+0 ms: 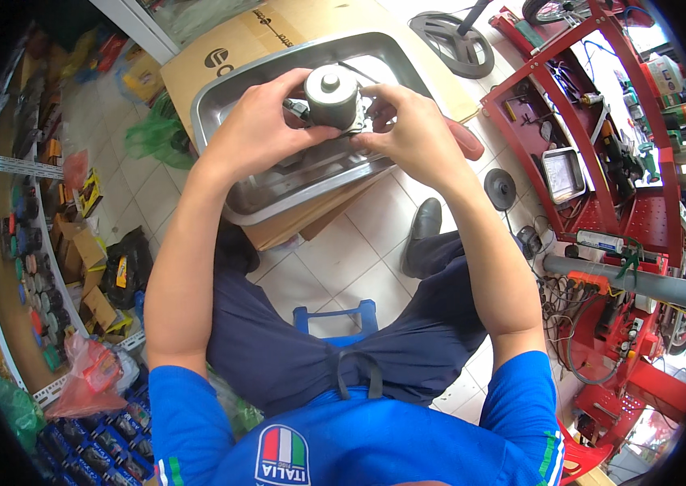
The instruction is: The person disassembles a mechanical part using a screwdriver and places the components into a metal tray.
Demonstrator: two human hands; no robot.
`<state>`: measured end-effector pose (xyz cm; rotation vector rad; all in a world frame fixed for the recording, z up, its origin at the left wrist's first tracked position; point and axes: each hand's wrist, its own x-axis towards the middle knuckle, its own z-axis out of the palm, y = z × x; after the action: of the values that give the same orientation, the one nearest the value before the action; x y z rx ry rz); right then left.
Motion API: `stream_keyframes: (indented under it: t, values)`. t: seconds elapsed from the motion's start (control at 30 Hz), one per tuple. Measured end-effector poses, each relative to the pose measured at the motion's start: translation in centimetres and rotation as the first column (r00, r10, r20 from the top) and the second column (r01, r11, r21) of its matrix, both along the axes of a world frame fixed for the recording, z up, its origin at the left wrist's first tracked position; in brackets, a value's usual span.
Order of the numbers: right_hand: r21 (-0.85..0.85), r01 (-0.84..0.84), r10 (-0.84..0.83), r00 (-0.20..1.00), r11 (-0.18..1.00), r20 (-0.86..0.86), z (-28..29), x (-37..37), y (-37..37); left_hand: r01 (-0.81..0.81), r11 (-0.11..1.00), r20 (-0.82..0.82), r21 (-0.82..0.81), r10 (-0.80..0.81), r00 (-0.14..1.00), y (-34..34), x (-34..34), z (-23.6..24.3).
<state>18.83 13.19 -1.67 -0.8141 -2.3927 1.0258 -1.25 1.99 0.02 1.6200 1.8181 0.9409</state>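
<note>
Above a grey metal tray [239,217], both of my hands are around a motor-like metal cylinder [332,95]. Its round silver top has a raised hub in the middle, and its side is darker grey. Smaller metal fittings show around its lower part, partly hidden by my fingers. My left hand [266,125] grips it from the left, thumb low across its front and fingers behind. From the right, my right hand [408,130] pinches the lower fittings with bent fingers. What lies in the tray beneath my hands is mostly hidden.
The tray rests on a cardboard box [189,81]. A red handle [466,139] sticks out by its right side. Red tool shelving [594,154] stands at right, near a round black base [499,188]. Packed shelves [27,267] line the left. A blue stool [335,320] shows between my legs.
</note>
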Motion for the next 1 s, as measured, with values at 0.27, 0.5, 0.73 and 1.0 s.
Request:
stream_keyframes:
  t: [0.27,0.5,0.73,1.0]
  values:
    - [0.016,-0.023,0.023,1.000,1.000,0.016,0.0,-0.2,0.0,0.050,0.995,0.034,0.089,-0.053,0.998,0.0,-1.2,-1.2]
    - [0.002,-0.015,0.015,0.999,1.000,0.049,0.3,-0.1,0.0,0.058,0.995,0.007,0.082,-0.058,0.998,0.0,-0.8,-0.7]
    - [-0.043,-0.007,0.009,0.999,0.999,0.033,-0.2,-0.2,0.3,0.082,0.995,0.208,0.050,-0.091,0.974,0.1,-1.4,-0.9]
    - [-0.053,0.007,-0.005,0.999,0.999,0.032,-0.1,-0.3,0.3,0.160,0.982,0.234,0.101,-0.180,0.955,0.0,-0.7,-0.7]
